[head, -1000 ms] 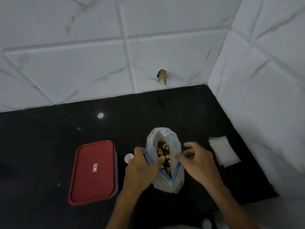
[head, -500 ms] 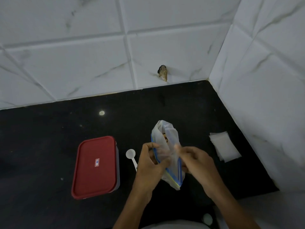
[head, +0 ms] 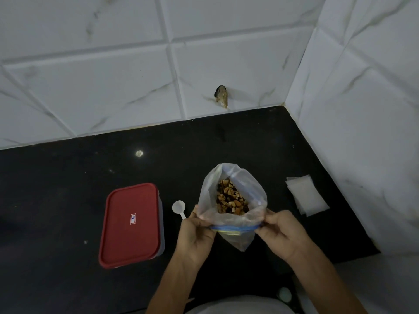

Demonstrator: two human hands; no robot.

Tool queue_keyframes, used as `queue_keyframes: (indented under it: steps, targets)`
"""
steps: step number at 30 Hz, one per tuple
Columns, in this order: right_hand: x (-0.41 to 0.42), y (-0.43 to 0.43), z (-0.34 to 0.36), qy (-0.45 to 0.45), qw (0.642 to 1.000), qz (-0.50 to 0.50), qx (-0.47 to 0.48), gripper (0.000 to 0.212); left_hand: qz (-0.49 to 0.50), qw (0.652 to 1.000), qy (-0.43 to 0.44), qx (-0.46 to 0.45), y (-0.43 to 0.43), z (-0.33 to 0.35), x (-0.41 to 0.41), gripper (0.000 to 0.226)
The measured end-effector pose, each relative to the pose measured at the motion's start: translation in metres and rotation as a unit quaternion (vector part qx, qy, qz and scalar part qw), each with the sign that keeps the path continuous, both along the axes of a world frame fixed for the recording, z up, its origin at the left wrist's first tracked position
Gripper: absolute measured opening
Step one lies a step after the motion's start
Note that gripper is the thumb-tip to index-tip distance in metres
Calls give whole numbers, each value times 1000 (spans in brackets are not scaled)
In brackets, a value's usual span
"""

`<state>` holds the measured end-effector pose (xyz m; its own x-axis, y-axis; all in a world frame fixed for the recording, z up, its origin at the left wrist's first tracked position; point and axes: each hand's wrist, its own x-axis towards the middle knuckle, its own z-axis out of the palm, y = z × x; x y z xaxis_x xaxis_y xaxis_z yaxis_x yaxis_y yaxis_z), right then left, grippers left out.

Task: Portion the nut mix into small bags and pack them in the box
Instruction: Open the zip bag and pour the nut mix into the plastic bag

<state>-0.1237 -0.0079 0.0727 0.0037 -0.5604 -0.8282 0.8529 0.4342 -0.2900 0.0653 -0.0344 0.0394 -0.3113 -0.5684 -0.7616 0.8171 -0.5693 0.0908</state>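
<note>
1. Since half a second ago, the zip bag's mouth has been pulled wide. The left hand and right hand each pinch its near rim, and the nut mix shows inside.
2. The bag stands right of the bench's middle, seemingly propped only by those pinches. If one were let go, it could slump and spill.
3. The black bench sits dimly lit in a white-tiled wall corner.

A white, grey-veined tiled back wall at 12 o'clock meets a matching side wall at 2 o'clock, above a black countertop. A chipped hole marks the back wall. The light is dim.
</note>
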Motion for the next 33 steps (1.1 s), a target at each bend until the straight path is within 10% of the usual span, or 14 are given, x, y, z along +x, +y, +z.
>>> queue_keyframes:
  steps: [4,10,13,18,27,33]
  targets:
    - [7,-5,-24,-116,991,-64,25,25,55,993,103,10,-3,-16,-12,46]
    - [3,-4,-16,28,999,-32,-29,29,-130,944,-282,-114,22,-6,-12,27]
    - [8,10,-9,211,973,92,-33,50,-170,919,-336,-117,39,0,-11,19]
    - [28,27,-12,325,932,158,-15,39,-163,930,-308,-118,41,4,-18,17]
    - [21,12,-21,9,997,-76,-8,28,-29,998,4,-61,24,1,-31,40]
    - [31,4,-27,-7,994,-102,40,42,4,998,65,-2,13,-17,-42,41]
